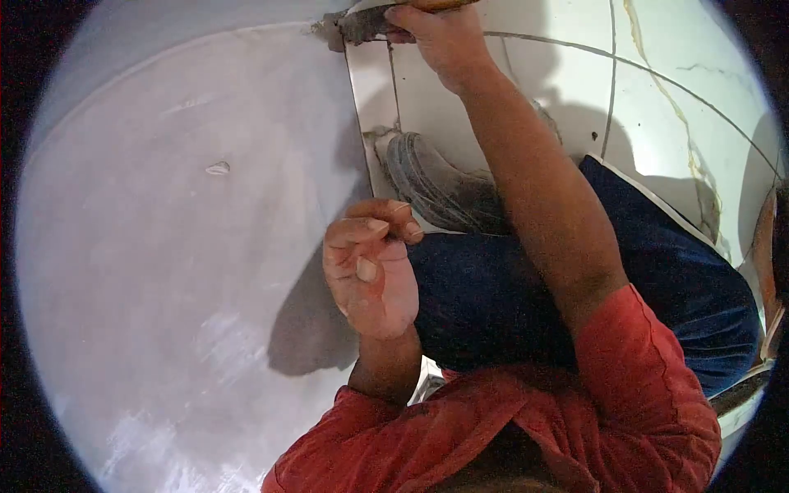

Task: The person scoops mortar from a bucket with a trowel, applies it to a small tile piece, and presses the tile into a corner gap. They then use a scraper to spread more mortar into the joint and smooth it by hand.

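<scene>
At the top of the head view my right hand grips a trowel, its fingers closed near a brownish handle that the frame edge cuts off. Dark grey mortar covers what shows of the trowel blade, which is at the tile edge against the grey surface. My left hand hangs in front of my leg, palm turned up. Its fingers are loosely curled, with the thumb apart from them and nothing visible in the grasp.
A broad smooth grey surface fills the left side, with a small pale lump on it. White tiles with dark joints lie at the right. A dusty grey shoe and my dark-blue trouser leg are between my arms.
</scene>
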`<state>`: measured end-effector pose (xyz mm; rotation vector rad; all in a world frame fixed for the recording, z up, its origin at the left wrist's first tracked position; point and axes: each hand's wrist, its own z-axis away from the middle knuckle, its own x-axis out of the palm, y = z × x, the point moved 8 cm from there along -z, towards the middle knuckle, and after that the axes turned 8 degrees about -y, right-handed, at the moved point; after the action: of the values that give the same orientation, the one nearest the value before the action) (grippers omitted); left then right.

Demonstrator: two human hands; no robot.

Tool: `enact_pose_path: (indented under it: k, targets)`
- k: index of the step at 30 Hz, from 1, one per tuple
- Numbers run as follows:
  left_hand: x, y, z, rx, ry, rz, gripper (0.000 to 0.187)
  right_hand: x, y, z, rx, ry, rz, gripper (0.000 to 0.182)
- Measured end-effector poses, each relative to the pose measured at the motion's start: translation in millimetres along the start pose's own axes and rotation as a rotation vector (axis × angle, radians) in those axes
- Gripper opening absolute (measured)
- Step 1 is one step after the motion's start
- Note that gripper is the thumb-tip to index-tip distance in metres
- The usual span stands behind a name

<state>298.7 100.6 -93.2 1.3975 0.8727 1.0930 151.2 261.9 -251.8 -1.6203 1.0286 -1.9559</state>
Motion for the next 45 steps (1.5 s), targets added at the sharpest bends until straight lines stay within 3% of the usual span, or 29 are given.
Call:
enact_pose_path:
  k: [5, 8, 10, 20, 23, 29, 31, 34, 36, 37, 40, 42, 44, 45]
  targets:
    - [1.5, -0.2, -1.2, -0.021, -0.017, 0.001, 0.036, 4.4, 11.8, -1.5, -0.058, 0.001, 0.067, 0.010]
    - [0.4, 0.1, -1.8, -0.019, -0.008, 0.003, 0.037, 10.8, 2.1, -3.4, -0.226, -0.010, 0.147, 0.010]
    - [-1.1, 1.0, -1.3, -0.025, -0.012, 0.002, 0.037, 19.2, -12.7, -1.7, -0.278, 0.089, 0.604, 0.013]
    - [-0.1, 3.0, -0.6, 0.009, -0.014, 0.088, 0.032, 57.8, -42.6, -4.1, -0.226, -0.062, 0.660, 0.019]
    - [2.9, 3.7, 2.2, 0.034, -0.042, 0.103, 0.030, 66.5, -55.1, -2.2, -0.174, -0.088, 0.494, 0.019]
    - [1.3, 5.2, 5.3, -0.016, -0.027, 0.195, 0.034, 90.3, -63.1, -4.7, -0.226, -0.123, 0.839, 0.020]
    - [-1.1, 5.9, 4.8, 0.000, -0.035, 0.221, 0.034, 93.5, -72.6, -1.4, -0.303, -0.078, 0.832, 0.019]
    - [-1.6, 6.2, 4.2, 0.002, -0.051, 0.255, 0.034, 91.2, -82.9, 5.3, -0.189, -0.168, 0.747, 0.018]
    - [-2.7, 4.1, 6.5, -0.013, -0.053, 0.270, 0.034, 91.7, -114.8, 15.5, -0.228, -0.102, 0.776, 0.016]
    - [-1.7, 5.7, 6.2, 0.008, -0.055, 0.258, 0.034, 81.5, -118.2, 20.1, -0.058, -0.040, 0.646, 0.015]
    - [-0.6, 6.4, 5.6, 0.019, -0.070, 0.219, 0.034, 49.4, -97.7, 18.2, 0.011, 0.005, 0.773, 0.013]
    - [1.7, 4.5, 3.3, 0.006, -0.084, 0.185, 0.033, 32.8, -67.2, 13.2, -0.013, 0.009, 0.622, 0.013]
    - [0.3, 2.4, 1.8, -0.020, -0.050, 0.193, 0.036, 25.1, -49.7, 11.8, -0.075, 0.079, 0.229, 0.011]
    - [3.2, 2.7, 0.8, -0.033, -0.054, 0.182, 0.036, 18.2, -46.4, 13.1, -0.092, 0.136, 0.321, 0.008]
